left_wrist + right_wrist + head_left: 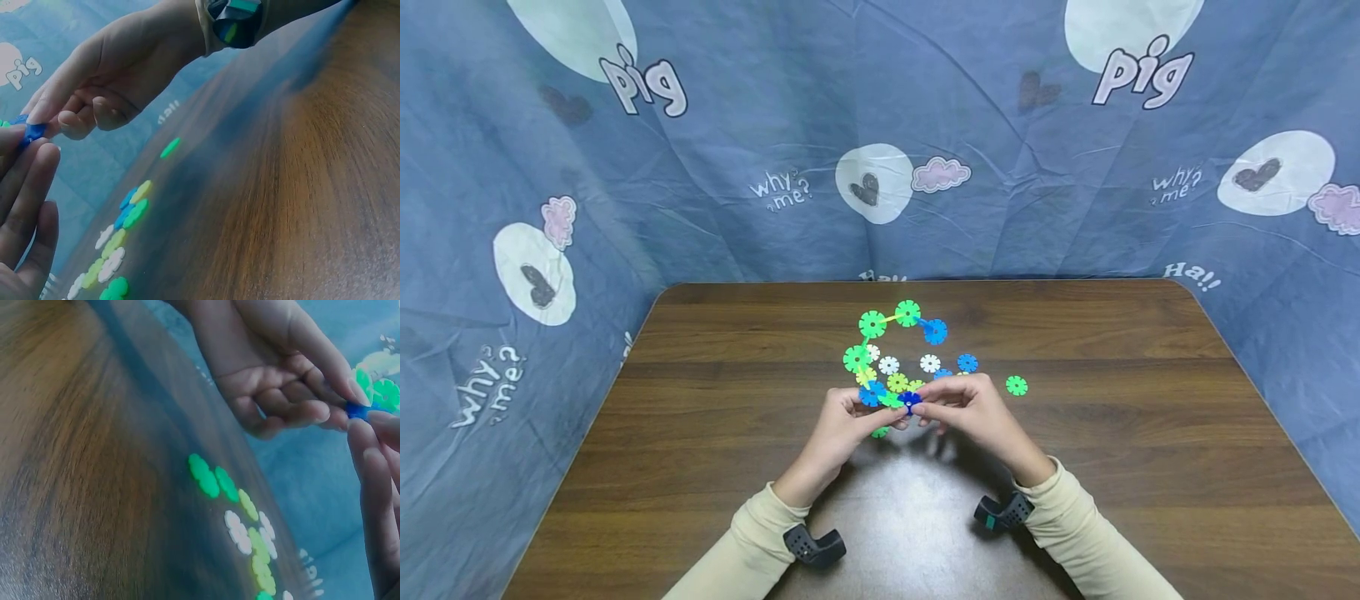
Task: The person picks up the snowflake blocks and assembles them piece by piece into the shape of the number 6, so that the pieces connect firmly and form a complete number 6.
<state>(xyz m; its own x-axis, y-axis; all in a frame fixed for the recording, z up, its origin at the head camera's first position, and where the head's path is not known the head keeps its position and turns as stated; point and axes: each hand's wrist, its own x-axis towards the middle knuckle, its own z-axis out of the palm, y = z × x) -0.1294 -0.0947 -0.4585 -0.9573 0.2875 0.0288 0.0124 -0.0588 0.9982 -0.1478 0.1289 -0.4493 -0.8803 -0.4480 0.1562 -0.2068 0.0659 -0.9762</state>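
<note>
A curved chain of interlocking flower-shaped discs (857, 359), in green, yellow and blue, rises from my hands in the head view. My left hand (848, 427) pinches its near end, thumb and fingers around a green disc (892, 400). Between both hands' fingertips sits a dark blue disc (910, 403), which my right hand (977, 414) pinches between thumb and forefinger. It meets the green disc at the chain's end; the join is partly covered by fingertips. In the left wrist view the blue disc (35, 132) shows between the thumbs and fingers of both hands.
Loose discs lie on the wooden table (737, 450) beyond the hands: white (930, 363), blue (967, 362), yellow-green (897, 382). One green disc (1017, 385) lies apart at the right, another (880, 432) under the left hand. A patterned blue cloth (880, 100) hangs behind the table.
</note>
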